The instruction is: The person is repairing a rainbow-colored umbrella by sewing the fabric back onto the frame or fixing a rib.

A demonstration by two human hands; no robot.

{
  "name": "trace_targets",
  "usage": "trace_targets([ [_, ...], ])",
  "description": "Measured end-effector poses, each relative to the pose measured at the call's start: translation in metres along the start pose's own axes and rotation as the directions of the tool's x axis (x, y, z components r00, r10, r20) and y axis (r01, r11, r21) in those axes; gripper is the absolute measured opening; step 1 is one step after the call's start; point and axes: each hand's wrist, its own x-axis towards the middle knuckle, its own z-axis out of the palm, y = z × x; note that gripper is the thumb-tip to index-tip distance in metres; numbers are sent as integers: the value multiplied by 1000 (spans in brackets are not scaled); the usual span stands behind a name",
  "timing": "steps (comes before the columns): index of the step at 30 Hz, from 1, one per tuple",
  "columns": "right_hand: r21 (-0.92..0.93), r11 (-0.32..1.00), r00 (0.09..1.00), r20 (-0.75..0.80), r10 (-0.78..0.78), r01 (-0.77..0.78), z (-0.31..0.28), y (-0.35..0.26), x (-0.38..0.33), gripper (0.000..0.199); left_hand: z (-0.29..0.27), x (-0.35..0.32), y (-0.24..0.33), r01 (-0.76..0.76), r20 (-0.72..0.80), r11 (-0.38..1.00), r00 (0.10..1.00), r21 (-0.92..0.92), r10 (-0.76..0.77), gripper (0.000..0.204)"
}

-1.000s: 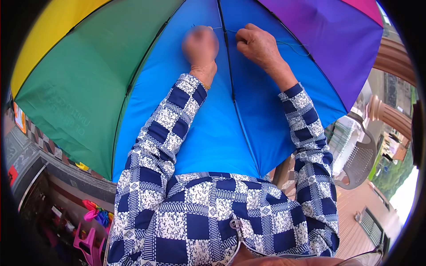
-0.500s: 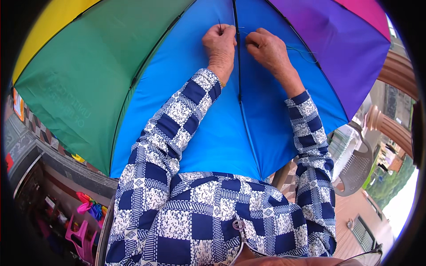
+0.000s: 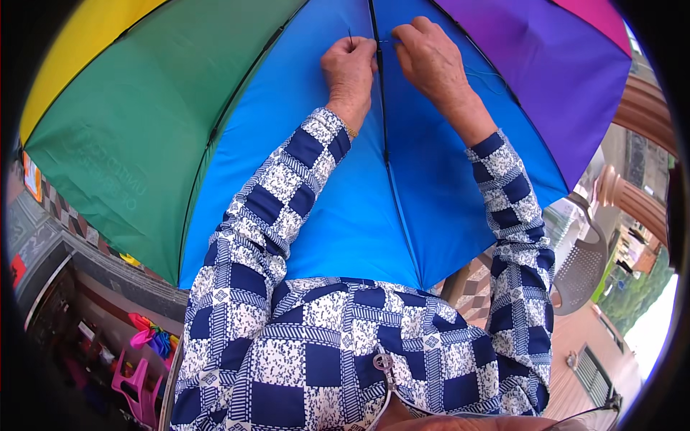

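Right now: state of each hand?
Left hand: closed in a pinch on a needle, against the umbrella rib.
Right hand: fingers pinched at the rib; what they hold cannot be told.

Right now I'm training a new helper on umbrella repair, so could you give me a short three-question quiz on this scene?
1. True or false: both hands work at the dark rib that runs down the blue panel of the umbrella.
2. Which hand pinches the thin needle? A) left hand B) right hand C) neither
3. Fill in: the panel just left of the blue one is ____.

Key
1. True: the hands sit on either side of the rib, close together.
2. A: the needle sticks up from the left hand's fingers; a fine thread trails by the right hand.
3. Green.
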Motion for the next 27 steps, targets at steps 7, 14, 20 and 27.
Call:
trace_targets([
  [7, 111, 988, 980, 180, 88, -109, 4, -10, -48, 10, 2, -3, 4, -1, -24, 999, 1000, -50, 0, 10],
  [14, 341, 892, 955, 93, 283, -298, 6, -4, -38, 8, 3, -3, 4, 17, -36, 998, 999, -55, -19, 11],
  [20, 223, 916, 936, -35, 350, -334, 7, -6, -22, 11, 6, -3, 4, 0, -35, 998, 999, -69, -2, 11],
  [27, 58, 997, 957, -289, -27, 46, 5, -5, 2, 18, 6, -3, 6, -7, -23, 1000, 1000, -27, 6, 11],
])
